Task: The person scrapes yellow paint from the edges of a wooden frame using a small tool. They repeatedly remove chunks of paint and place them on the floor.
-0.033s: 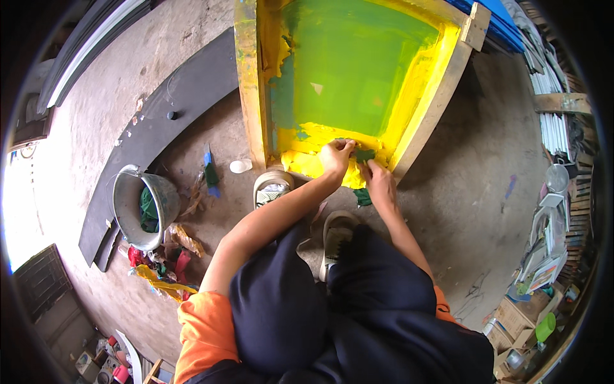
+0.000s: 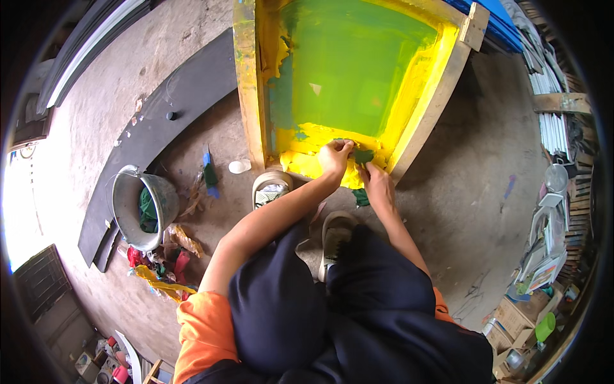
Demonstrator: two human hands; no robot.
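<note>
A wooden screen-printing frame (image 2: 247, 83) leans in front of my feet, with a green mesh (image 2: 348, 77) and thick yellow ink (image 2: 299, 164) smeared along its borders. At the frame's lower edge, my left hand (image 2: 334, 160) is closed in a pinch on a dark green cloth (image 2: 363, 156). My right hand (image 2: 380, 184) grips the same cloth from below, its fingers bent. Part of the cloth shows between both hands, over the yellow ink. More dark green cloth (image 2: 361, 197) shows under the frame's lower edge, beside my right wrist; whether it is the same piece I cannot tell.
To the left stands a grey metal bucket (image 2: 169, 200) with green cloth (image 2: 148, 210) inside. Coloured scraps (image 2: 167, 283) lie beside it, and a long dark panel (image 2: 163, 109) lies behind. Stacked white sheets (image 2: 555, 134) and boxes (image 2: 515, 315) line the right side.
</note>
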